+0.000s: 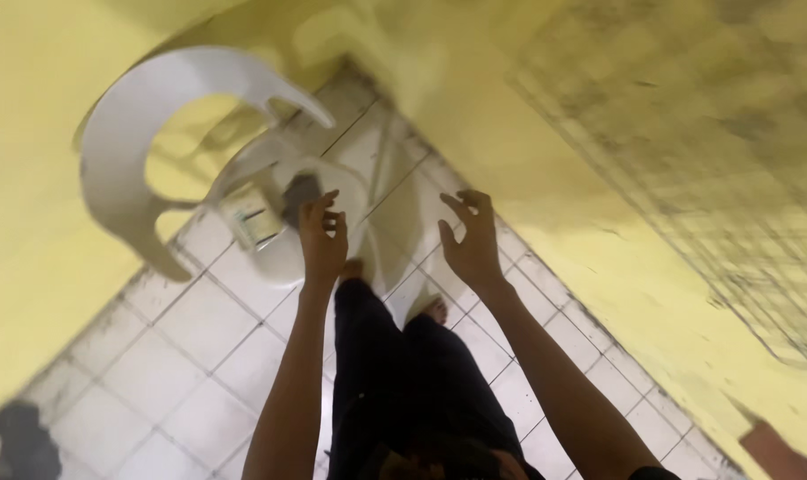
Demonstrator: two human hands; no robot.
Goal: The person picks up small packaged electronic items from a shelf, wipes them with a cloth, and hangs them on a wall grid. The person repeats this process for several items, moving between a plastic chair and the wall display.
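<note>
Grip: both hands empty, fingers spread; left hand (321, 238) nearest the white moulded plastic armchair (168, 151), right hand (472, 240) over bare tile.
Chair: against the yellow wall, a dark object (300, 189) on its seat, too blurred to identify.
Risk: light chair could slide on smooth tile if grabbed off-centre.
Surface: white square floor tiles (199, 356), grimy grout.
Room: yellow painted walls (599, 231).

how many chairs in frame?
1. A white plastic chair stands in the corner against the yellow walls, upper left, just beyond the left hand. Blur could hide others.
</note>
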